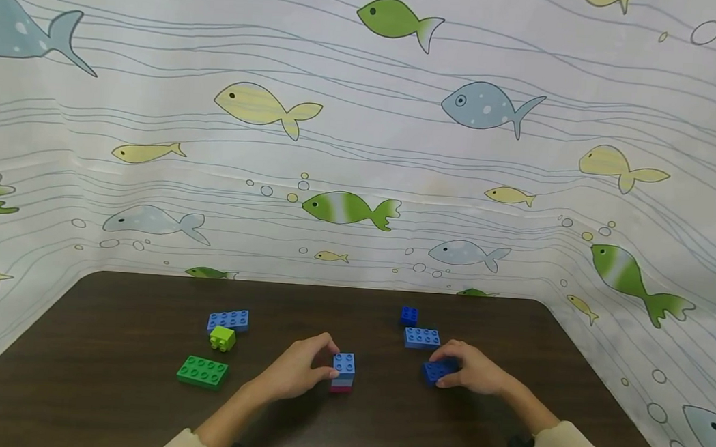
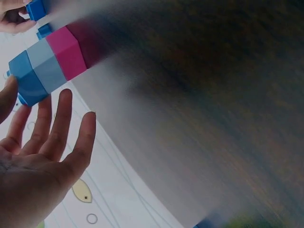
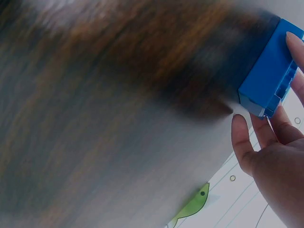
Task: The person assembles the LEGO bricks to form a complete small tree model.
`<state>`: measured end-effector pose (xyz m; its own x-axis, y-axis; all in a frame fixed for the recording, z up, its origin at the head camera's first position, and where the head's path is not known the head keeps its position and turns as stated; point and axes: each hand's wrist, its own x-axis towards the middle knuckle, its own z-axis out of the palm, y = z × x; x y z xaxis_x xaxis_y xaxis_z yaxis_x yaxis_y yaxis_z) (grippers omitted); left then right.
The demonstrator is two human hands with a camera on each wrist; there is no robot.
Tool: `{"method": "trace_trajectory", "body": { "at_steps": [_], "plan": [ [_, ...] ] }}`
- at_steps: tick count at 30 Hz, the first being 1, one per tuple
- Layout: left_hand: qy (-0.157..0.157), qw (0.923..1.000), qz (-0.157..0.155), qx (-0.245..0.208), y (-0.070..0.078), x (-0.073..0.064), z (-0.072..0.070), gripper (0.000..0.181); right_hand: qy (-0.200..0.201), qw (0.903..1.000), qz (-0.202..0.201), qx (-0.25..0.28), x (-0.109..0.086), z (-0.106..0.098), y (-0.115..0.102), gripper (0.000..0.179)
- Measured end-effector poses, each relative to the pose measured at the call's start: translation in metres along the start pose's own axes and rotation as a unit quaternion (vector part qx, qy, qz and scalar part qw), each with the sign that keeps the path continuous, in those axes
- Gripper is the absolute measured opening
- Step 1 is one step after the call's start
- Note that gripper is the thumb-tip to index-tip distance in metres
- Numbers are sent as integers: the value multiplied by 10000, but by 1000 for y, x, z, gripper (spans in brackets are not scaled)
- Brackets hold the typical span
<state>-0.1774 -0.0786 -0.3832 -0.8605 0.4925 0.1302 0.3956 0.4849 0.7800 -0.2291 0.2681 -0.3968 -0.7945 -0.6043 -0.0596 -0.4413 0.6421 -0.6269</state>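
Observation:
My left hand pinches the top of a small upright brick stack between thumb and fingers. In the left wrist view the stack shows a blue brick on top, a paler grey-blue one in the middle and a magenta one at the bottom. Further right, my right hand holds a dark blue eight-stud-style brick at the table. Thumb and fingers lie on opposite sides of this blue brick in the right wrist view, and its studs face the palm.
Behind the right hand are a light blue brick and a small dark blue brick. To the left lie a blue brick, a lime brick tipped over, and a green brick. Fish-patterned sheeting borders the dark table.

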Motion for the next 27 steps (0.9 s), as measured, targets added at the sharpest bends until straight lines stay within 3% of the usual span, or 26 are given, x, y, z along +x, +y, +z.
{"method": "trace_trajectory", "body": {
  "at_steps": [8, 14, 27],
  "plan": [
    [14, 10000, 66, 44, -1, 0, 0, 19, 259, 9994, -218, -115, 6, 2, -14, 30],
    [-22, 10000, 17, 42, 0, 1, 0, 19, 272, 9992, -251, -113, 15, 0, -32, 31],
    [15, 10000, 27, -5, -2, 2, 0, 19, 228, 9967, -773, -62, 37, 15, -77, 32]
  ]
}}
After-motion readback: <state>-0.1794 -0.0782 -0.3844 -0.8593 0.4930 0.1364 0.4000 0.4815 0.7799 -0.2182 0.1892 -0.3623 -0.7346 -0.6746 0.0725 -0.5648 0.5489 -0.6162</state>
